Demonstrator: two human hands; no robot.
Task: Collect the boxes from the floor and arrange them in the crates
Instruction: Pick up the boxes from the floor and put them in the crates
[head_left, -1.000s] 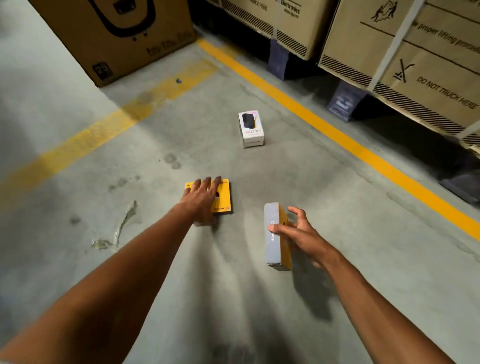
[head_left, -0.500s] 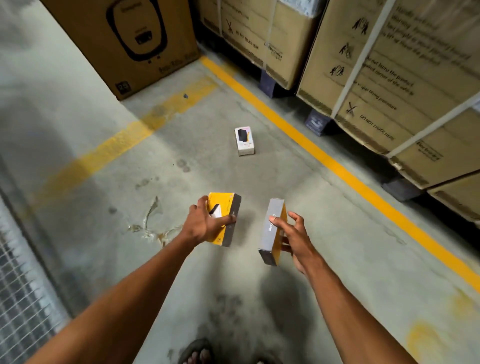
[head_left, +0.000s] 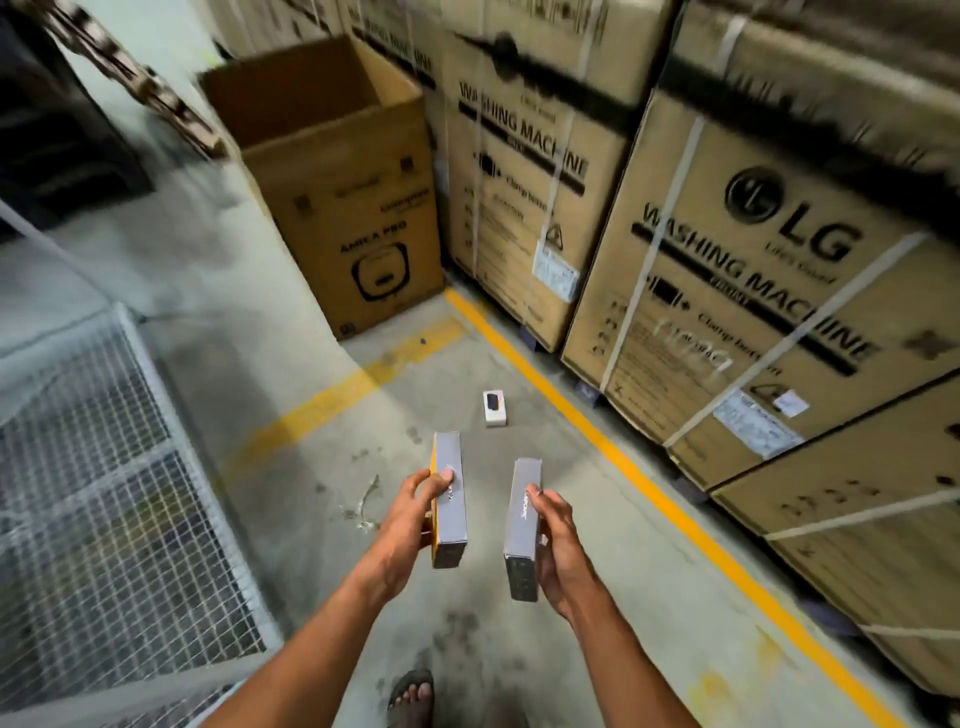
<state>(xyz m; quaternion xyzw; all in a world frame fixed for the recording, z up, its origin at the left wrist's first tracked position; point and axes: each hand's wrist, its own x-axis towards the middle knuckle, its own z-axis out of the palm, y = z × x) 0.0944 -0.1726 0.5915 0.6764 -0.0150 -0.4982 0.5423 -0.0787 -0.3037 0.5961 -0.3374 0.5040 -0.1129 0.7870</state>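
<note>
Above the concrete floor (head_left: 311, 395) my left hand (head_left: 410, 514) grips one slim grey-and-yellow box (head_left: 449, 501) on edge, thumb across its spine; my right hand (head_left: 553, 540) clasps its twin (head_left: 522, 530) likewise, apart, so each stays secure for carrying; a small white box (head_left: 494, 408) lies ahead, uncollected; the open brown carton (head_left: 358, 218) beyond shows no contents from here; no crate is recognisable.

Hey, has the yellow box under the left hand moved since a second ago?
Yes. The yellow box was flat on the floor; now the left hand grips it edge-up, raised off the floor.
</note>
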